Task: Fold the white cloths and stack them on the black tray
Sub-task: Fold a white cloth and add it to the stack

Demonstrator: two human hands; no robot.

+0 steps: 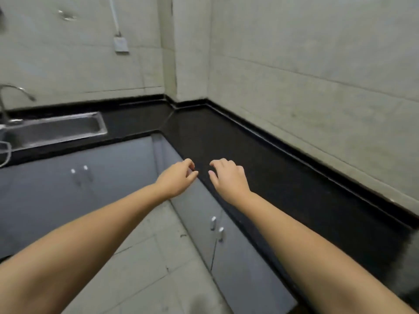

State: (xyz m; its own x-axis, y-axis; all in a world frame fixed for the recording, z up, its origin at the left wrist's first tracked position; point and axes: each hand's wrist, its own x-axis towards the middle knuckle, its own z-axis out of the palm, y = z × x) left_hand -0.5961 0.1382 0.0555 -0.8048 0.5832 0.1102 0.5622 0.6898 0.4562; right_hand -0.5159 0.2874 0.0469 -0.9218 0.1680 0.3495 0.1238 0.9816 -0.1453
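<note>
Neither of your hands holds anything. Your left hand [175, 179] has its fingers loosely curled, the thumb tip close to the forefinger, with nothing between them. Your right hand [229, 177] is palm down with its fingers bent and a little spread, the fingertips pointing down toward the black countertop [283, 177]; whether they touch the surface you cannot tell from this view.

Take the countertop's front edge as your landmark. Your right hand sits just over that edge, above the black surface. Your left hand hangs just beside it on the outer side, in front of the grey cabinet face, with only a narrow gap between the two hands. Both wrists are fairly straight, and both bare forearms stretch out long from the bottom corners of the view, converging toward the edge.

No white cloth and no black tray shows anywhere in this view, so where they are cannot be told.

Below the countertop edge the grey cabinet doors [244, 264] run along, with a pair of small white handles [217, 227] under your right forearm. Another pair of handles [79, 169] sits on the doors to the left of the corner. Along the countertop's other leg, well apart from your hands, a steel sink [56, 130] is set into the surface with a curved tap [13, 96] at its far left. Pale tiled walls rise behind the countertop, with a white wall socket [121, 44] above the sink side. A pale tiled floor [145, 264] lies beneath your left forearm.
</note>
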